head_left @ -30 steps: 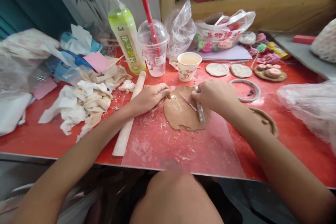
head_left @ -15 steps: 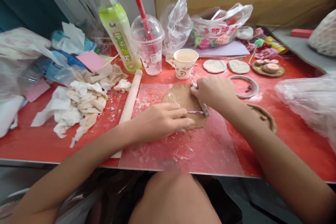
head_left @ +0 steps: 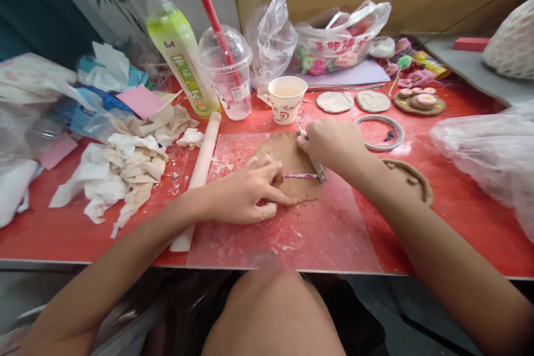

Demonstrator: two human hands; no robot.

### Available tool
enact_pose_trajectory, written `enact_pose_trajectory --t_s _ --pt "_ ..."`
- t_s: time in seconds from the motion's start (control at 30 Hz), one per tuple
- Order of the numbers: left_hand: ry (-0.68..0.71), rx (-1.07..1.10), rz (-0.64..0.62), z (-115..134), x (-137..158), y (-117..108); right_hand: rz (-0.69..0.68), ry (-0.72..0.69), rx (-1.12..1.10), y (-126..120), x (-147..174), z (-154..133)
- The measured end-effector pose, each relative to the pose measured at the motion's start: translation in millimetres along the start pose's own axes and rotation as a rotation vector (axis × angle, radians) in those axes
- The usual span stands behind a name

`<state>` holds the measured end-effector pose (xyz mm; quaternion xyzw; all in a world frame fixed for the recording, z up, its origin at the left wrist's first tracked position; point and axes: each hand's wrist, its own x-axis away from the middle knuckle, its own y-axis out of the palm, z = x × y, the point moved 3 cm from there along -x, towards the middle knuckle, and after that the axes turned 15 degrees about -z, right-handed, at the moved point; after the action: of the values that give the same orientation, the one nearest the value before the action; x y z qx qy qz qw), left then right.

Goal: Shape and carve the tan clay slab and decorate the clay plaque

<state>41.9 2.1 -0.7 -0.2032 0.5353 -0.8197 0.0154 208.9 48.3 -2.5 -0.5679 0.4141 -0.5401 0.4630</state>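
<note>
A flat slab of brown clay [head_left: 287,147] lies on a clear plastic sheet [head_left: 334,233]. My left hand [head_left: 250,186] rests on the slab's left part, its fingers apart and bent. Beside its fingertips a thin pink-and-white stick [head_left: 301,176] lies across the clay; whether the fingers touch it I cannot tell. My right hand [head_left: 331,142] is closed round a narrow, straight grey tool [head_left: 320,171], which stands along the slab's right side. The tool's middle is hidden by the hand, and its lower end meets the stick's right end.
A wooden rolling pin [head_left: 202,167] lies left of the sheet, near crumpled tissues [head_left: 129,167]. Behind stand a paper cup [head_left: 287,108], a plastic cup [head_left: 227,78] and a drink bottle [head_left: 183,61]. At right are a grey ring [head_left: 400,136] and a rimmed clay piece [head_left: 428,192].
My left hand has drawn slightly left, and its fingers have bent and spread, baring more of the stick. My right hand keeps its hold on the grey tool. The whole view has shifted slightly.
</note>
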Motion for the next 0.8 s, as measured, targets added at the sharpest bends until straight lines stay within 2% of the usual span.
enact_pose_trajectory --t_s 0.23,0.43,0.5,0.63,0.7,0.8 --pt "-0.019 0.096 -0.053 -10.6 -3.3 3.4 0.011 -0.003 0.015 0.9 0.1 -1.6" --pt "0.016 0.171 -0.056 -8.4 -1.5 1.1 0.015 0.001 0.024 0.7 0.1 -1.4" --pt "0.071 0.253 -0.002 -7.4 1.2 -3.0 0.008 -0.005 0.024 0.5 -0.1 -1.3" --pt "0.098 0.400 0.262 -13.1 7.0 -13.0 0.001 -0.019 0.021 0.6 -0.2 -1.8" --pt "0.067 0.350 0.259 -15.6 5.8 -11.2 0.003 -0.022 0.018 0.9 -0.1 -2.1" --pt "0.040 0.133 0.158 -12.5 0.3 -2.4 0.005 -0.023 0.014 1.6 -0.1 -2.2"
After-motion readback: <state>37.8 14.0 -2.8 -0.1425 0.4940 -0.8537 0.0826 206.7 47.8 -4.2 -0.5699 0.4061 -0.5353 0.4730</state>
